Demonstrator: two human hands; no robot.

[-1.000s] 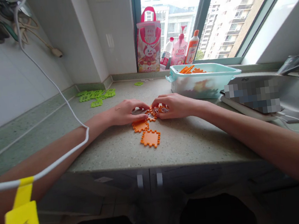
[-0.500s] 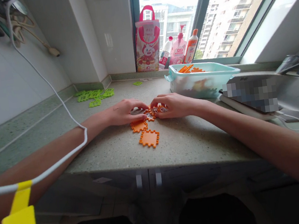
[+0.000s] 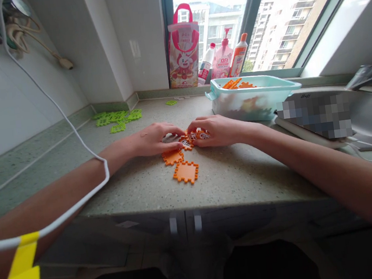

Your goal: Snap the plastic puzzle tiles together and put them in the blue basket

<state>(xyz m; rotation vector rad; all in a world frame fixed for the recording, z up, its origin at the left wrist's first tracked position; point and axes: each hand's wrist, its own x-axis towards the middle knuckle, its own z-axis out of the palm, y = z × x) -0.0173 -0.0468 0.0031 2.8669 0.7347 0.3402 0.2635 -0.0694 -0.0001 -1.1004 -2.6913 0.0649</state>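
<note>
My left hand (image 3: 154, 139) and my right hand (image 3: 216, 130) meet at the middle of the counter, fingers curled and pinched on small orange interlocking tiles (image 3: 191, 139) between them. The fingertips of both hands press on these pieces, which partly hide under them. Just in front lies a flat orange tile (image 3: 173, 157), and nearer to me a second square orange tile (image 3: 186, 172) lies loose on the speckled counter (image 3: 245, 177).
A mint-rimmed plastic tub (image 3: 252, 97) with orange pieces stands right of my hands. Green tiles (image 3: 117, 118) lie at the back left. A red bag (image 3: 184, 51) and bottles (image 3: 230, 59) stand on the sill. A white cable (image 3: 69, 126) crosses my left arm.
Both hands stay on the orange pieces with only slight finger shifts. The view has drifted a little.
</note>
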